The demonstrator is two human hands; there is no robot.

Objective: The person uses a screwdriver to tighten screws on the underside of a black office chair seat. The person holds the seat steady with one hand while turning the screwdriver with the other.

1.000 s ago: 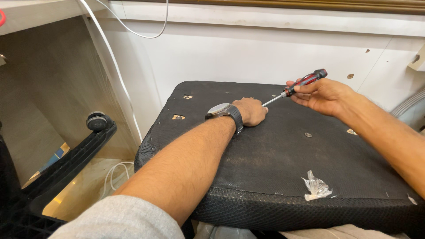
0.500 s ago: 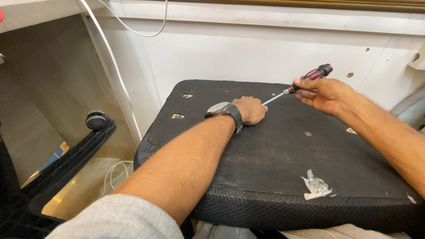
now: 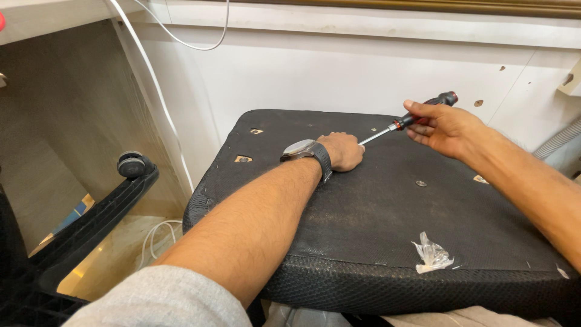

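Two hands at the seat pad's (image 3: 363, 230) far edge: left hand (image 3: 344, 150) fisted, steadying a screw there; right hand (image 3: 445, 127) clamped on the screwdriver (image 3: 417, 115), tip meeting the fist. Driving looks underway; firm, straight turns needed.

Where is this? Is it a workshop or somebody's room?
Probably a room with a desk, not a workshop: a pale wall with a white cable, and a chair wheel beside the black seat cushion.

white cable (image 3: 154, 85), crumpled plastic wrapper (image 3: 432, 254)
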